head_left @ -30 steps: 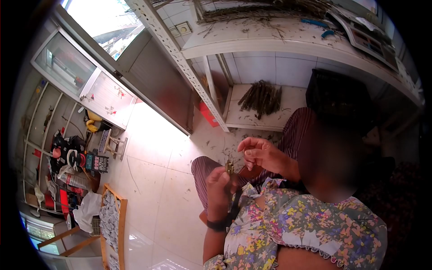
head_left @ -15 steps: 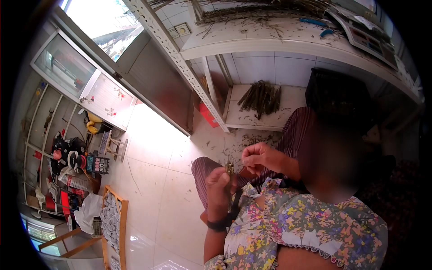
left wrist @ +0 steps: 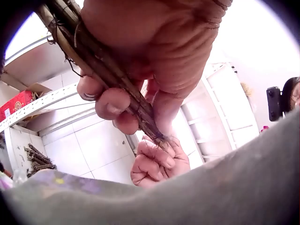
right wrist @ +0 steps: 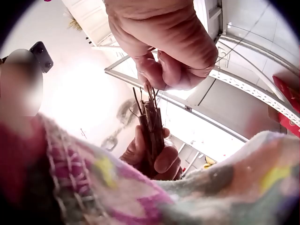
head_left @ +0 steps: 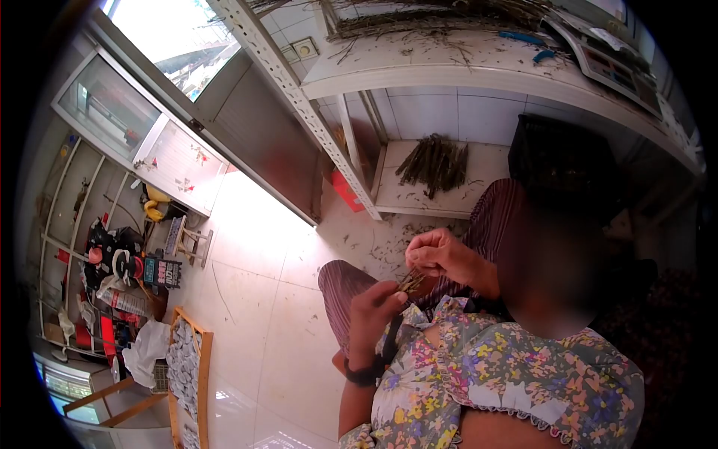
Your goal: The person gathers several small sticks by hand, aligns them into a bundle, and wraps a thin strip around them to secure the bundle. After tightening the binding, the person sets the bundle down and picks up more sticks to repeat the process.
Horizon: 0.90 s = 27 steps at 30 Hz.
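Note:
A small bundle of brown twigs (head_left: 410,281) is gripped by my left hand (head_left: 372,310), its upper ends angled toward my right hand (head_left: 443,257). In the left wrist view the bundle (left wrist: 110,75) runs between the thumb and curled fingers, with thin rootlike strands along it. My right hand (right wrist: 164,51) has its fingers curled together at the thin tips of the bundle (right wrist: 151,117), pinching a fine twig end in the right wrist view. Below, my left hand (right wrist: 166,161) wraps round the bundle's lower part.
A pile of cut twigs (head_left: 434,162) lies on the low shelf (head_left: 419,198) beside a black crate (head_left: 561,161). On the upper shelf (head_left: 449,63) are long branches (head_left: 441,22), a blue-handled tool (head_left: 521,36) and a scale (head_left: 609,67). Scraps (head_left: 366,243) litter the floor.
My left hand has tilted the bundle toward my right hand, which has lowered and closed in from standing apart. Its fingers now meet the twig tips.

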{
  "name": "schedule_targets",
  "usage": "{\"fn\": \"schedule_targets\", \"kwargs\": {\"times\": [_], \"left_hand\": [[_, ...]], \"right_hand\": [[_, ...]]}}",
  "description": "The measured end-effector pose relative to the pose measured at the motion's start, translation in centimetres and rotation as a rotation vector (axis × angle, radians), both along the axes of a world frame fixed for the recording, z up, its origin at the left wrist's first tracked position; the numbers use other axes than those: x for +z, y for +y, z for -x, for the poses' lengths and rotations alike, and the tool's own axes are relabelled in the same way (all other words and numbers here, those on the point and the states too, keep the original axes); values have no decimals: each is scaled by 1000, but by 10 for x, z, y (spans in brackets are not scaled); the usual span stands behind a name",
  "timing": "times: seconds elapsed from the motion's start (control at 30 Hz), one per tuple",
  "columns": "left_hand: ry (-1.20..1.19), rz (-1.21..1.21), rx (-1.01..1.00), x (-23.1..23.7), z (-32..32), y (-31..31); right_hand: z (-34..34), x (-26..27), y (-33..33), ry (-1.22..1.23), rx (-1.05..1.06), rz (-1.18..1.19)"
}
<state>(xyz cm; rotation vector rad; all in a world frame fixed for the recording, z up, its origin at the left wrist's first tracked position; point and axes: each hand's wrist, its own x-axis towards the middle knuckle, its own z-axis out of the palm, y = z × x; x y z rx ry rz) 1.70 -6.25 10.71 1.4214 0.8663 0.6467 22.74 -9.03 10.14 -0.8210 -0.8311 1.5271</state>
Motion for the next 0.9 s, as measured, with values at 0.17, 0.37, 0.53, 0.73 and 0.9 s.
{"fn": "schedule_targets", "kwargs": {"times": [0.17, 0.37, 0.53, 0.73, 0.9], "left_hand": [[132, -275, -9, 10, -1, -4], [62, -308, 145, 0, -1, -6], [-7, -210, 186, -6, 1, -4], [37, -278, 172, -2, 0, -4], [128, -523, 138, 9, -6, -11]], "right_hand": [[1, 0, 0, -86, -68, -30], [-6, -13, 3, 179, 3, -115], [-3, -14, 1, 139, 7, -199], [-5, -15, 3, 197, 13, -160], [-3, -15, 6, 175, -50, -7]]}}
